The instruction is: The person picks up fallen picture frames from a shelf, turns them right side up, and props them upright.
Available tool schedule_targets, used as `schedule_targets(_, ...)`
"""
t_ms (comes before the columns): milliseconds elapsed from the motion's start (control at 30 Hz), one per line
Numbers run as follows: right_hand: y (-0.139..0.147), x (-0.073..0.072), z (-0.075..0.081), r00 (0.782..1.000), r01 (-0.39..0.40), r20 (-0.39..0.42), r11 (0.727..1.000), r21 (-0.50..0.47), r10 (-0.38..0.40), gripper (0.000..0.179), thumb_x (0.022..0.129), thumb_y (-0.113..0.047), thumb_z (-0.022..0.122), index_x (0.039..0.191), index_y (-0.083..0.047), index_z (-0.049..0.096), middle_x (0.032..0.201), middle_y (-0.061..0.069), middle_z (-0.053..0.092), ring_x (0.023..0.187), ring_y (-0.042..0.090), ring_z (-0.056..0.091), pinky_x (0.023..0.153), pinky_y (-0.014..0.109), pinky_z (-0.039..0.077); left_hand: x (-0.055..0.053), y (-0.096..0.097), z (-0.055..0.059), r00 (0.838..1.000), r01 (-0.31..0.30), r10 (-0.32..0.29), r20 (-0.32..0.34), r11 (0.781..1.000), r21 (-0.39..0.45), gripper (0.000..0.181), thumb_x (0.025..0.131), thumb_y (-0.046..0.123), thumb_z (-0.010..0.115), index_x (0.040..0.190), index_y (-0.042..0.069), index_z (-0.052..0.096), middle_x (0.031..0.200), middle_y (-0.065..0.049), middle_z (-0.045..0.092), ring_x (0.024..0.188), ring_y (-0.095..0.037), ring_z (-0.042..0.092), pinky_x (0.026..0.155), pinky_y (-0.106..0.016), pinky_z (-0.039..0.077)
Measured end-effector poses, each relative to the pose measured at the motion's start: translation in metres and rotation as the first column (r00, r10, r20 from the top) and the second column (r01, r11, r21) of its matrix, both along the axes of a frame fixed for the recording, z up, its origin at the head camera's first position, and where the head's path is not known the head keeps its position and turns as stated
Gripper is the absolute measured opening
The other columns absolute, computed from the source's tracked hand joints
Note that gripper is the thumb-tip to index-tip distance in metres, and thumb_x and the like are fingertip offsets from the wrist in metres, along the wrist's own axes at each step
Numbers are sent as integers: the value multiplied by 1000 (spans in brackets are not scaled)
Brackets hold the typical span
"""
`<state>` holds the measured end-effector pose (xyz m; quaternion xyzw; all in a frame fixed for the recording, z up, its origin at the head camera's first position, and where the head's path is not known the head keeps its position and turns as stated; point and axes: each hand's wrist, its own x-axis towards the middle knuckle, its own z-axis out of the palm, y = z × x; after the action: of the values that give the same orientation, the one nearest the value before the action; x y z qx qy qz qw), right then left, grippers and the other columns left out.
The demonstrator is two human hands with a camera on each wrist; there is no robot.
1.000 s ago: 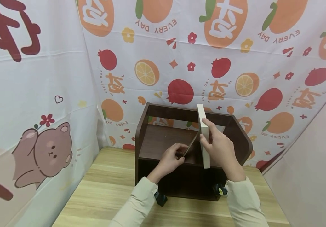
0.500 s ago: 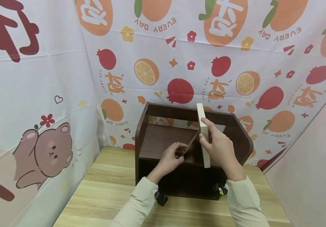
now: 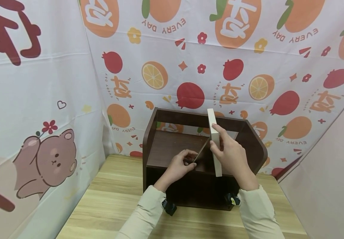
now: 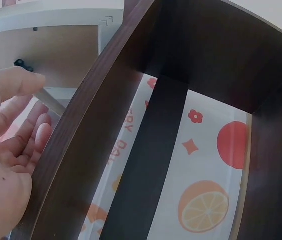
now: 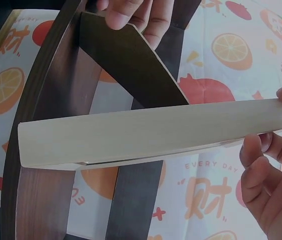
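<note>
A white picture frame (image 3: 217, 162) stands on edge at the upper level of a dark brown shelf unit (image 3: 167, 144). My right hand (image 3: 234, 155) grips the frame's edge, with thumb and fingers on either side. From the frame's back a thin, dark stand leg (image 5: 130, 57) slants out to the left. My left hand (image 3: 179, 167) pinches the free end of that leg between thumb and fingers. In the left wrist view, the frame's brown backing (image 4: 68, 57) and a small dark clip (image 4: 23, 64) show behind my thumb. The frame's picture side is out of sight.
The shelf unit stands on a light wood table (image 3: 115, 189), its lower compartment (image 3: 186, 189) in dark shadow. Raised side panels (image 3: 257, 146) flank the top level. Fruit-print cloth (image 3: 172, 59) hangs behind, and a bear-print cloth (image 3: 52, 159) at the left.
Both hands keep their hold on the frame and its leg. My left hand has shifted very slightly; otherwise hardly anything differs.
</note>
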<state>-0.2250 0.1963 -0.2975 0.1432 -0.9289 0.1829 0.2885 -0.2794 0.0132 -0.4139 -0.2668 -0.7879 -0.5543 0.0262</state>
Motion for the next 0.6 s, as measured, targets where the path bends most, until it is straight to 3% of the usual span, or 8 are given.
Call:
schedule_targets(400,0,-1,1,1000,-2,0,999,36,2,57,93,-26,63,145,-26,39,74,4,50,51,12,36,46,28,32,-2,-3,2,1000,12,-13,23,999,47,26,91,9,66,116,15,64,110,-6,63,99,-20,60,79,-27,48)
schedule_targets(600,-1,-2,4,1000,4,13,998,55,-4,56,94,-30,63,145,-27,39,75,3,51,53,13,37,47,28,32,-5,-2,2,999,18,-23,47,994,106,26,91,6,64,117,12,64,112,-10,64,102,-25,61,82,-35,49)
